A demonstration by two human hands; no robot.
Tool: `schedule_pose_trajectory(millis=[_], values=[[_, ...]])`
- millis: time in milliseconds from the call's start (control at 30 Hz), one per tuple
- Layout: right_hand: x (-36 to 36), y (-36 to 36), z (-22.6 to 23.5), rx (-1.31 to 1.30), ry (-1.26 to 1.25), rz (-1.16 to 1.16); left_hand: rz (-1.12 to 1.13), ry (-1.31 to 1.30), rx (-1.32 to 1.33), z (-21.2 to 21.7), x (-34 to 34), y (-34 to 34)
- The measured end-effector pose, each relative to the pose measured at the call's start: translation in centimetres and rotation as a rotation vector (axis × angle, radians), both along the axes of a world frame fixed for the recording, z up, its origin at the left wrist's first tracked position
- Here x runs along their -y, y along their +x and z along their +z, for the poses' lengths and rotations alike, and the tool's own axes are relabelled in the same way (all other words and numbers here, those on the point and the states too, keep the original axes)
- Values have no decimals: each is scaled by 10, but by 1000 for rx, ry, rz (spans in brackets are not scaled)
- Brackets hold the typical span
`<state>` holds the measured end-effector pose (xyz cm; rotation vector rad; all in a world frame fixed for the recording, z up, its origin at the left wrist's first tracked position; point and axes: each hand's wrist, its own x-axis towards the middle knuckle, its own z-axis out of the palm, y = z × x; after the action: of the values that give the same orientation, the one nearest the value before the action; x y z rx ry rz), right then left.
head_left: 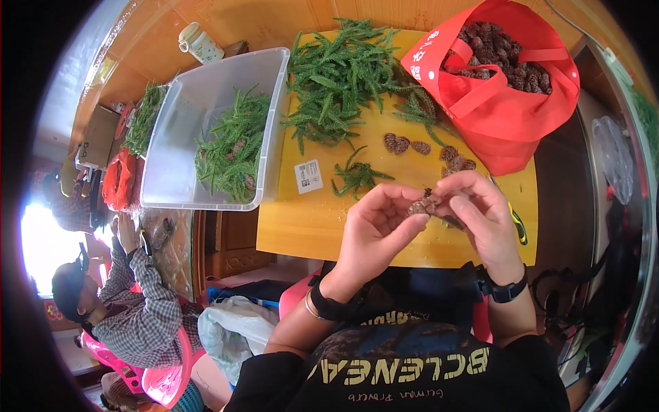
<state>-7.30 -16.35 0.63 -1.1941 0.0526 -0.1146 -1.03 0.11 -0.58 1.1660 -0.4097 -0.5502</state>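
A: Status check. Both hands up over the near edge of the yellow board [329, 226]. Left hand [374, 230] and right hand [480, 213] meet on one pine cone [423, 204], held in the air just above the board.

B: Fingers?

A: Left thumb and fingertips pinched onto the cone's left side; right fingers curled and closed over its right side. So both clamped on the same cone. Can't tell if a sprig is in the grip too, too small and partly hidden.

B: What do we count as done?

A: Judging by layout only: the clear plastic bin [271, 89] on our left holds a layer of green sprigs [230, 147] w/ a few cones mixed in. We read that as finished pieces, approx. a thin layer, bin far from full.

B: And left to do?

A: Plenty. Red bag [508, 117] at top right is open and packed w/ cones. Big heap of loose greenery [340, 79] at the board's far edge, one small sprig [357, 175] near centre, and several loose cones [405, 144] lying between heap and hands. White label [308, 176] lies by the bin.

B: Our est.?

A: Early to mid run. Supply well exceeds output.

B: Others?

A: A person in a checked shirt [141, 302] works at a separate table, far left.
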Motion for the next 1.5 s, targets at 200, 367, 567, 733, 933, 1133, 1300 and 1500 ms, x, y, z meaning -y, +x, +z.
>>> schedule_pose_trajectory(millis=[200, 367, 567, 733, 933, 1133, 1300, 1500], values=[[63, -36, -28, -160, -1374, -341, -138, -152, -357, -8, -11, 10], [101, -79, -74, -523, -1525, -270, -243, -260, -458, -11, -10, 14], [106, -83, -68, -613, -1446, -323, -311, -316, -498, -9, -16, 16], [113, -94, -69, -580, -1411, -262, -283, -300, -494, -9, -21, 16], [88, -101, -31, -385, -780, -273, -198, -157, -462, -4, -16, 17], [48, -72, 15, -151, -834, -24, -199, -145, -438, -2, -20, 15], [36, -53, 13, -1, -901, 26, -201, -151, -412, 1, -24, 15], [25, -43, 15, 29, -941, 22, -244, -270, -458, -3, -29, 18]])
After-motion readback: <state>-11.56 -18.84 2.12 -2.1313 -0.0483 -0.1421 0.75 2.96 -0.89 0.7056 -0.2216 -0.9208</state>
